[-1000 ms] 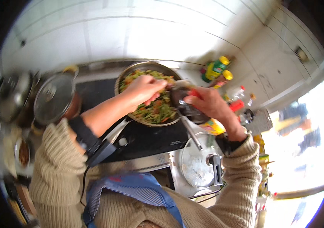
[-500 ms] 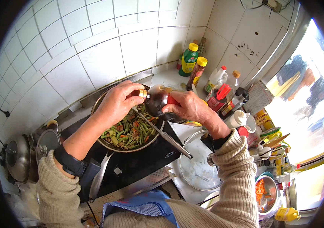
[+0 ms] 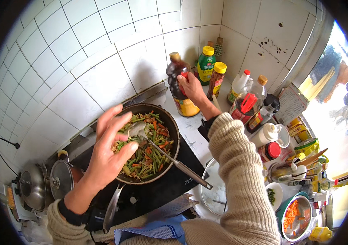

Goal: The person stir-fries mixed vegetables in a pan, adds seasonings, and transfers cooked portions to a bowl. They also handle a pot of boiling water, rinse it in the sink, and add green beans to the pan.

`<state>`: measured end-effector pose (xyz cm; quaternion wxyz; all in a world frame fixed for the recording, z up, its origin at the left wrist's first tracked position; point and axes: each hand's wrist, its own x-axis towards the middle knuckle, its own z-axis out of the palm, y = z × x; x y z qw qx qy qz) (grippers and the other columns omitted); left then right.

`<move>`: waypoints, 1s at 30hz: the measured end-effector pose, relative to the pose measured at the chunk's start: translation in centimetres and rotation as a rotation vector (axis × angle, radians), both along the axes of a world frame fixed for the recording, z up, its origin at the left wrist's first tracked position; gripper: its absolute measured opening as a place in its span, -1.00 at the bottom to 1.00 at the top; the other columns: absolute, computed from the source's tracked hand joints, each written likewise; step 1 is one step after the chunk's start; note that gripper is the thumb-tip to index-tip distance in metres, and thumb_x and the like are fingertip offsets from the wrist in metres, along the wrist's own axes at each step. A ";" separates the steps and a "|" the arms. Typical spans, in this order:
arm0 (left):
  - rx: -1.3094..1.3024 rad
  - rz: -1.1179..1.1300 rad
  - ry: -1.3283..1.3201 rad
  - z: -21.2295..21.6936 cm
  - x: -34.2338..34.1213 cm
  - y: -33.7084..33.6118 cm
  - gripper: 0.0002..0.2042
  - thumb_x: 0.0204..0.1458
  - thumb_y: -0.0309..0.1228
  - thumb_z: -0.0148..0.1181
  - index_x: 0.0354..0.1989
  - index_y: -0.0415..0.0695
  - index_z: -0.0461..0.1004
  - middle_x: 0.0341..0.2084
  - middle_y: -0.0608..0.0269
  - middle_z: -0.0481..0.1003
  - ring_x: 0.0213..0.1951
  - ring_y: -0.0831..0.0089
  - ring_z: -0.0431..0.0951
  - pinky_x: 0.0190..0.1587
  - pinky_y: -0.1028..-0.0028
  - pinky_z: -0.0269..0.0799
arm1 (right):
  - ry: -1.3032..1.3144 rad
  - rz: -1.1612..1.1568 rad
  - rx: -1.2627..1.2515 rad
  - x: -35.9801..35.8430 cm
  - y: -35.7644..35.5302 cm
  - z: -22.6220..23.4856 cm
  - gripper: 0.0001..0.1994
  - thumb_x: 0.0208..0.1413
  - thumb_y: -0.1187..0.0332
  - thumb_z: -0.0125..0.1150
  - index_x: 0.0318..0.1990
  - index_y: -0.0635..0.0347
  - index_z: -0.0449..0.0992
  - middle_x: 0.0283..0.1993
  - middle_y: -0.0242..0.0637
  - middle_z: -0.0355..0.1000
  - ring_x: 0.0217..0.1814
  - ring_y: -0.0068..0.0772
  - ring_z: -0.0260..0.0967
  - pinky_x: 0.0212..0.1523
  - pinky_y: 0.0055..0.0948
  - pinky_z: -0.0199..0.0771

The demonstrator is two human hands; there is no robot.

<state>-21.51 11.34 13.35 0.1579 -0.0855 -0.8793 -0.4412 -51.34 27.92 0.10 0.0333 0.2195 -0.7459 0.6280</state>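
Note:
My right hand is closed round the red handle of a large dark sauce bottle with a yellow label. The bottle is upright on the white counter beside the stove, its brown cap on. My left hand is held over the near left rim of a frying pan, empty, fingers apart. Chopped green and orange vegetables fill the pan. A metal spatula rests in them, its handle reaching over the pan's right rim.
Sauce bottles and jars crowd the right counter. A glass lid lies right of the black cooktop. Lidded pots stand at the left. A bowl of shredded carrot sits at lower right. Tiled walls close off the back.
The bottle has gone from tilted over the pan to upright on the counter at the back, still in my right hand. My left hand has left its cap and opened.

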 end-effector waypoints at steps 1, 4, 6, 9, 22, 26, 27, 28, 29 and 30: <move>0.020 -0.018 -0.026 0.1 -0.1 0.1 -0.47 0.01 -0.52 0.21 0.22 -0.11 0.29 0.28 0.16 0.04 0.19 0.33 0.25 0.01 0.40 0.38 | 0.021 -0.025 -0.048 -2.9 -0.2 -1.8 -0.67 0.18 0.19 0.13 -0.29 0.37 0.34 -0.44 -0.26 0.40 -0.41 -0.42 0.29 -0.29 -0.36 0.37; -0.030 0.000 -0.093 0.3 1.8 -0.9 -0.53 0.08 -0.47 0.16 0.20 -0.22 0.27 0.31 0.15 -0.02 0.17 0.41 0.25 -0.05 0.44 0.43 | 0.043 -0.071 0.084 -5.4 -2.0 -2.8 -0.75 0.10 0.33 0.11 -0.20 0.38 0.39 -0.39 -0.15 0.45 -0.33 -0.27 0.38 -0.22 -0.32 0.39; -0.040 0.053 -0.142 0.6 3.2 -1.2 -0.53 0.06 -0.50 0.16 0.18 -0.23 0.28 0.31 0.13 -0.03 0.17 0.40 0.25 -0.05 0.45 0.43 | 0.149 -0.073 0.239 -6.9 -1.2 -3.5 -0.74 0.05 0.39 0.09 -0.14 0.37 0.42 -0.35 -0.09 0.48 -0.28 -0.16 0.43 -0.18 -0.30 0.40; -0.027 0.132 -0.157 0.9 5.1 -2.4 -0.53 0.02 -0.55 0.14 0.16 -0.23 0.29 0.32 0.12 -0.03 0.17 0.41 0.27 -0.06 0.47 0.44 | 0.384 -0.432 0.300 -11.4 0.5 -4.4 -0.59 -0.06 0.48 0.11 0.02 0.33 0.40 -0.17 0.04 0.46 0.00 0.09 0.38 0.05 -0.23 0.37; 0.086 0.408 -0.295 -0.6 7.9 -3.6 -0.57 -0.02 -0.58 0.18 0.09 -0.28 0.33 0.25 0.05 0.01 0.05 0.34 0.34 -0.13 0.49 0.50 | -0.072 -0.614 0.205 -18.3 5.1 -3.2 0.12 -0.27 0.28 0.51 0.39 0.13 -0.22 0.29 0.08 0.03 0.37 0.08 -0.03 0.35 -0.09 0.00; 0.108 0.381 -0.327 -1.7 7.5 -3.4 -0.58 -0.01 -0.60 0.18 0.08 -0.27 0.34 0.25 0.06 0.02 0.04 0.36 0.36 -0.12 0.49 0.51 | -0.090 -0.415 0.159 -17.1 5.8 -4.3 -0.04 -0.29 0.29 0.54 0.27 0.18 0.00 0.07 -0.05 0.14 0.21 -0.01 0.16 0.20 -0.13 0.25; 0.104 0.357 -0.324 -1.9 7.2 -3.3 -0.59 0.00 -0.60 0.18 0.08 -0.27 0.35 0.25 0.07 0.02 0.03 0.36 0.36 -0.12 0.48 0.51 | -0.100 -0.374 0.155 -17.7 6.2 -5.2 -0.06 -0.31 0.28 0.55 0.24 0.19 0.03 0.04 -0.07 0.14 0.18 0.00 0.19 0.18 -0.13 0.27; 0.100 0.334 -0.320 -2.1 6.9 -3.2 -0.59 0.00 -0.61 0.18 0.08 -0.27 0.35 0.25 0.07 0.02 0.03 0.37 0.37 -0.12 0.48 0.51 | 0.124 -0.496 0.262 -17.7 6.2 -6.7 -0.07 -0.33 0.24 0.58 0.19 0.21 0.06 0.07 -0.03 0.18 0.15 0.00 0.25 0.13 -0.15 0.32; 0.135 0.356 -0.343 -2.4 7.8 -3.0 -0.60 0.00 -0.61 0.18 0.07 -0.27 0.35 0.25 0.07 0.03 0.02 0.38 0.38 -0.12 0.48 0.51 | 0.075 -0.423 0.307 -15.2 4.5 -6.3 -0.07 -0.32 0.24 0.57 0.21 0.24 0.05 0.11 0.04 0.21 0.13 0.00 0.29 0.10 -0.19 0.37; 0.158 0.327 -0.338 -2.5 7.4 -3.0 -0.60 0.01 -0.61 0.18 0.07 -0.28 0.35 0.24 0.08 0.03 0.01 0.38 0.38 -0.12 0.48 0.51 | 0.112 -0.450 0.266 -15.7 5.0 -7.4 -0.08 -0.31 0.25 0.55 0.21 0.25 0.06 0.13 0.08 0.21 0.14 -0.01 0.28 0.09 -0.20 0.37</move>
